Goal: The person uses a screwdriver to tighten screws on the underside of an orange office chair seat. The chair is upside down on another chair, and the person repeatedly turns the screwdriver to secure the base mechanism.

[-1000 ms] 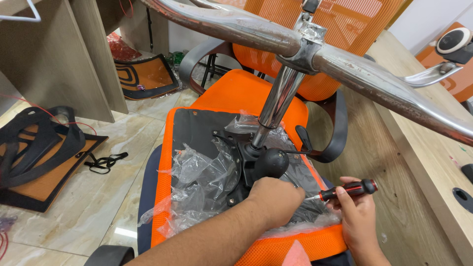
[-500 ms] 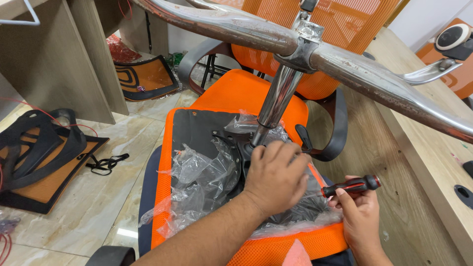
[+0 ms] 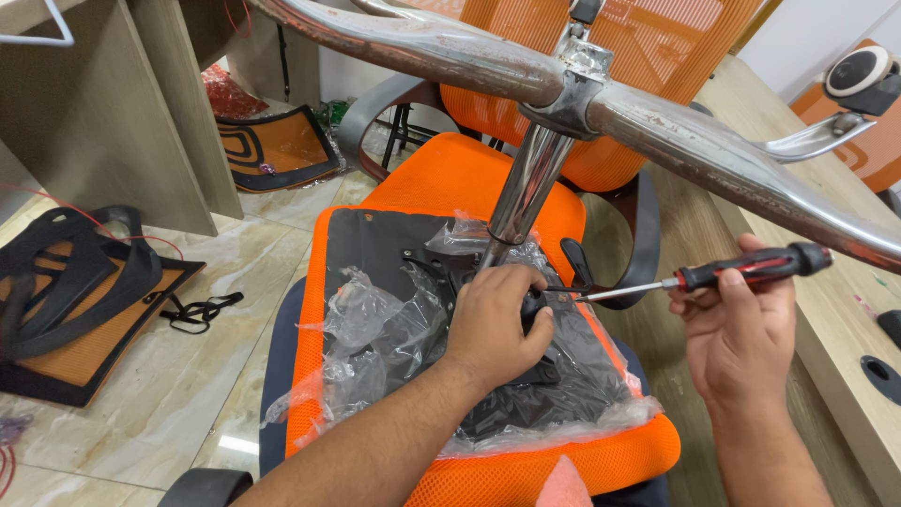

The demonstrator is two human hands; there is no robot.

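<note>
While the chrome chair base (image 3: 657,122) stretches its scuffed arms across the top of the view, its central column (image 3: 526,188) drops at a slant to the upturned orange seat (image 3: 450,188) below. That seat lies underside up, its black bottom panel (image 3: 375,244) partly covered by crumpled clear plastic wrap (image 3: 375,319). Behind it stands another orange mesh chair back (image 3: 657,47) with a dark armrest (image 3: 638,244) beside the seat. To the right runs a pale wooden desk (image 3: 826,310); to the left, on the tiled floor (image 3: 188,376), lie a black-framed orange mesh panel (image 3: 84,319) and a loop of black strap (image 3: 202,308).

At the foot of the column, the left hand (image 3: 493,324) rests palm down on the black seat mechanism (image 3: 540,376), fingers curled over its top, so its grip is closed around that part. Just right of it, the right hand (image 3: 737,338) holds a screwdriver (image 3: 713,274) with a red and black handle, fingers wrapped about the handle. The slim metal shaft points left, and its tip reaches the mechanism right beside the left fingers.
</note>
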